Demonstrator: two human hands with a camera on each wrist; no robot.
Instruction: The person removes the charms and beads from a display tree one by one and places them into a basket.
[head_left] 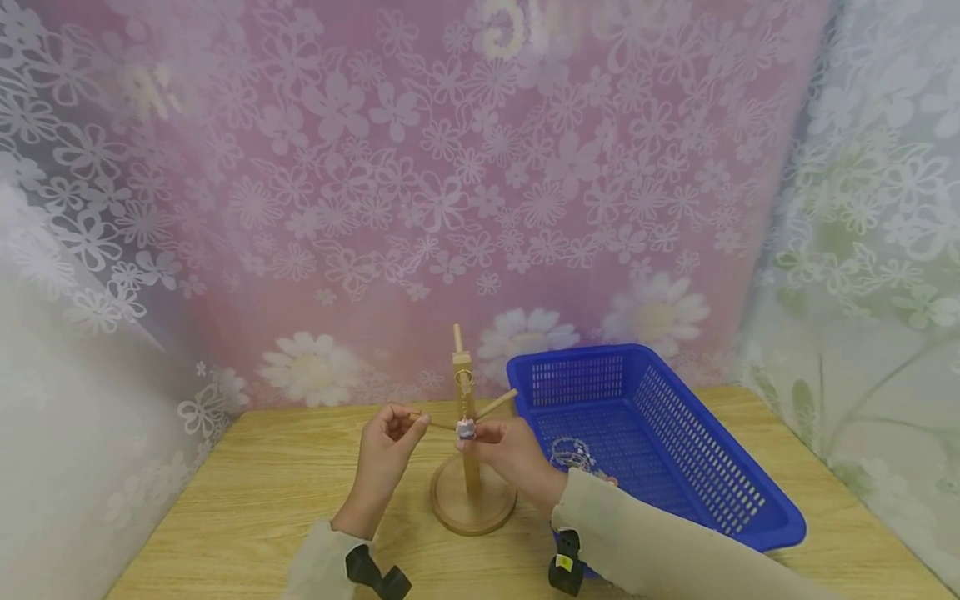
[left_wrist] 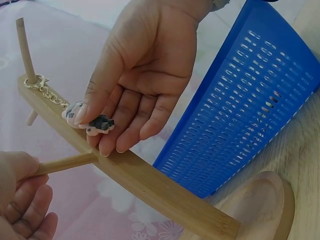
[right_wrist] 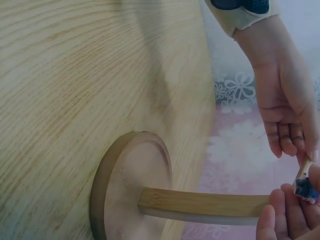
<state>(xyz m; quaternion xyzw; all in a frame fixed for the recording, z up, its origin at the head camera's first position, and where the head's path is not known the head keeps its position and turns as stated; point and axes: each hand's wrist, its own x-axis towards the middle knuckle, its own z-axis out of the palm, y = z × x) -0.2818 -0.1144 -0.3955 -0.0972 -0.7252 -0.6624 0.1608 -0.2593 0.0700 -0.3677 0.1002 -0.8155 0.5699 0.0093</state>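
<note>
Jewellery in the blue basket too small to identify

nothing readable is found anywhere tbh. faint mirrored letters are seen at the far top of the pink floral curtain, too blurred to be read.

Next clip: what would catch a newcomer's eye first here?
Mid-table, a wooden peg stand with a keychain hanging by its chain from an upper peg. The right hand pinches the small grey-and-white charm against the post, while the left hand grips the tip of a side peg. To the right sits a bright blue basket with more trinkets inside.
</note>
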